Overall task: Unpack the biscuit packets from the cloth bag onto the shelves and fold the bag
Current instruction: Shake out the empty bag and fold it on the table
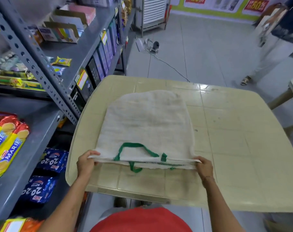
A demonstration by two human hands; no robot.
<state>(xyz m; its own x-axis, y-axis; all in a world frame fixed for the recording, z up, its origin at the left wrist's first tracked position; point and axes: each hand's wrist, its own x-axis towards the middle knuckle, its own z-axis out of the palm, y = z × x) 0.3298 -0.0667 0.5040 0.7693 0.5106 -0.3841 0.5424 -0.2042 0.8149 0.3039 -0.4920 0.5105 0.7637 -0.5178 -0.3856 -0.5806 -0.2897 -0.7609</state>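
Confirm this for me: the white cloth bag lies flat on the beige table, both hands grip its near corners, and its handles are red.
Not quite. In the head view the handles are green, not red. The rest holds: the white cloth bag lies flat on the beige table, the left hand and right hand gripping its near corners.

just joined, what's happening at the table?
A person has the white cloth bag laid flat on the cream table. The left hand and right hand each pinch a near corner at the bag's mouth, by the green handles. Biscuit packets already sit on the grey shelves; folding looks about to start.
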